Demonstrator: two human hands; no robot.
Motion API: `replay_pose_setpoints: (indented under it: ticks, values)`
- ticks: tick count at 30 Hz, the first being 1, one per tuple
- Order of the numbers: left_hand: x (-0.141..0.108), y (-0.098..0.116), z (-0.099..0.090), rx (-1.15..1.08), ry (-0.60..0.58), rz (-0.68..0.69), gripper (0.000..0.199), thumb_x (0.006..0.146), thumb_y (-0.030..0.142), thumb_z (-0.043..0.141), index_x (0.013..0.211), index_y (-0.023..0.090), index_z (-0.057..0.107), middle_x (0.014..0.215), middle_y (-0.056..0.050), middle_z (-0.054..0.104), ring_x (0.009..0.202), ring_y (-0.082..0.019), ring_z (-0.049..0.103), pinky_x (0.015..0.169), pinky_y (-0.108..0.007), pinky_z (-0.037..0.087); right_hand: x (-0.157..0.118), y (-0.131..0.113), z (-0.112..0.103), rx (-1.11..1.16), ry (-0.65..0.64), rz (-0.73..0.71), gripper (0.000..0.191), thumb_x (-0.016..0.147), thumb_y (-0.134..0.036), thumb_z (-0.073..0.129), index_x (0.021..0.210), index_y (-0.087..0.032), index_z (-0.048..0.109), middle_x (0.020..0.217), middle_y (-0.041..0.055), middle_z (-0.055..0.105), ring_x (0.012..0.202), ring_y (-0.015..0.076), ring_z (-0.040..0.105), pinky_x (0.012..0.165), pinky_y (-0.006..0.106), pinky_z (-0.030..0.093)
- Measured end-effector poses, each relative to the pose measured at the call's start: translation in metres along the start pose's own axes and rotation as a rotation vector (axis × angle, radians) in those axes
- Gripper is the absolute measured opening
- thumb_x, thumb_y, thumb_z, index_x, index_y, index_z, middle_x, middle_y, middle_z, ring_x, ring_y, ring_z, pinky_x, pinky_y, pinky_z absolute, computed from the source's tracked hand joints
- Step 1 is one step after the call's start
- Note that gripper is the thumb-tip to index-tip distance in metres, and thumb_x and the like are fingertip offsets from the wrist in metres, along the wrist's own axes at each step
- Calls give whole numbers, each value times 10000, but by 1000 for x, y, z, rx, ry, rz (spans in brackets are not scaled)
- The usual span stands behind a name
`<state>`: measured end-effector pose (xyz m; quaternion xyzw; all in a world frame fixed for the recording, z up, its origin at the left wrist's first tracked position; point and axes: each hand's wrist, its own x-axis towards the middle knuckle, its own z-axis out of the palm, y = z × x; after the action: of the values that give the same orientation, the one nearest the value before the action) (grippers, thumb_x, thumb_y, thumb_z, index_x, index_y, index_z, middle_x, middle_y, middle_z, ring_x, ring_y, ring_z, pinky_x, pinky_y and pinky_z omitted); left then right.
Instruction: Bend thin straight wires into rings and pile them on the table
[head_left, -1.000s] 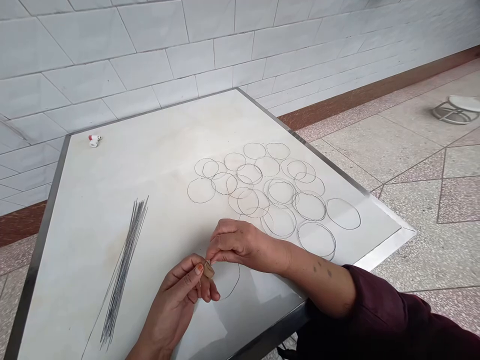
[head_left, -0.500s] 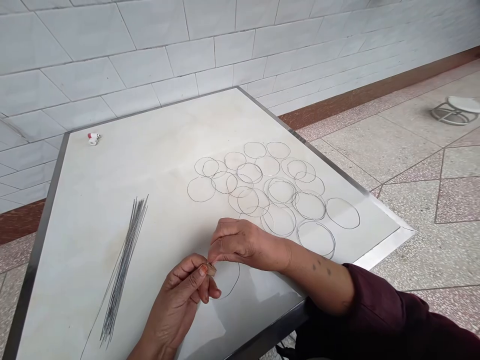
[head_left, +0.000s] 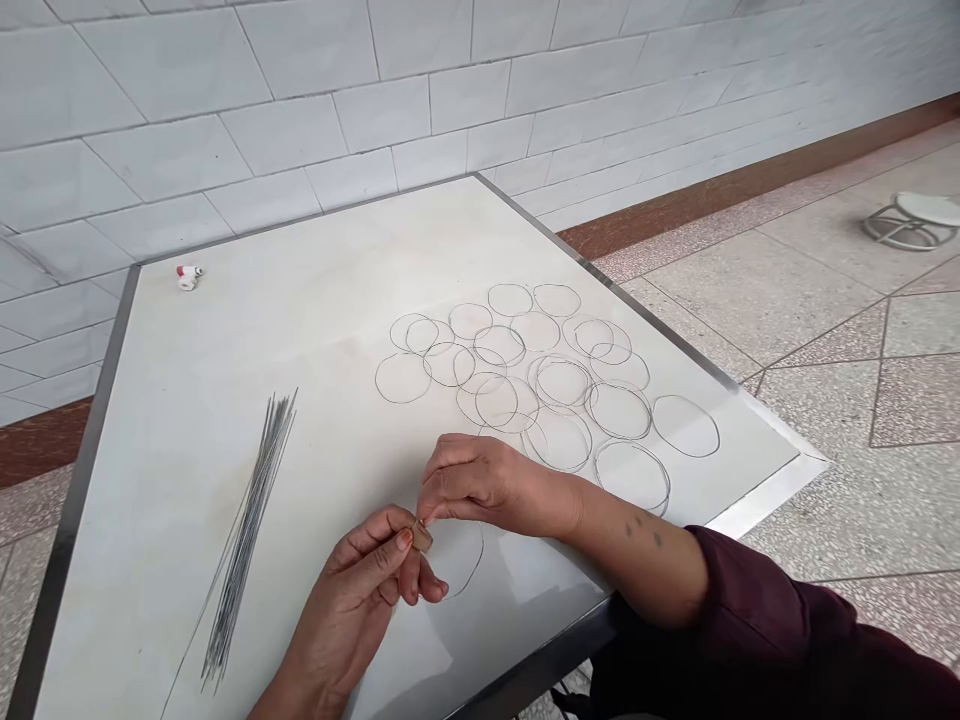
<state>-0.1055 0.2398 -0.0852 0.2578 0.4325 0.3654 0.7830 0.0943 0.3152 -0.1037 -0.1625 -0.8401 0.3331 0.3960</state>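
Near the table's front edge my left hand (head_left: 360,590) pinches a thin wire ring (head_left: 478,560) between thumb and forefinger. A small brown piece (head_left: 422,538) shows at its fingertips. My right hand (head_left: 487,485) is closed on the wire close beside the left fingertips; the exact spot it grips is hidden by its fingers. The ring's curve hangs below the right hand. Beyond and to the right lie several thin wire rings (head_left: 402,402), many overlapping. A bundle of straight wires (head_left: 244,550) lies left of my hands.
The white table (head_left: 315,300) has a grey metal edge and stands against a tiled wall (head_left: 315,140). A small white and red object (head_left: 188,278) is at its far left corner. A white-topped stool (head_left: 926,208) stands on the floor at the far right.
Both hands keep nearly the same place and grip. The ring's visible curve has shifted slightly to the right, and the brown piece has turned a little.
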Motion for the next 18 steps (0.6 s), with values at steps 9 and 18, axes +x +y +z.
replay_pose_setpoints:
  ticks: [9, 18]
  values:
    - [3, -1, -6, -21, -35, 79, 207, 885, 367, 635, 968, 204, 732, 761, -39, 655, 821, -235, 646, 895, -422, 477, 0, -5, 2, 43, 47, 176, 74, 945, -205, 631, 944, -185, 702, 875, 29, 628, 803, 114, 615, 698, 216, 547]
    - [5, 0, -3, 28, 167, 191, 140, 854, 355, 712, 892, 221, 726, 711, 0, 618, 766, -169, 603, 842, -327, 465, 1, -10, 13, 119, 124, 421, 38, 893, -229, 680, 915, -204, 697, 824, -1, 556, 691, 100, 525, 602, 218, 470]
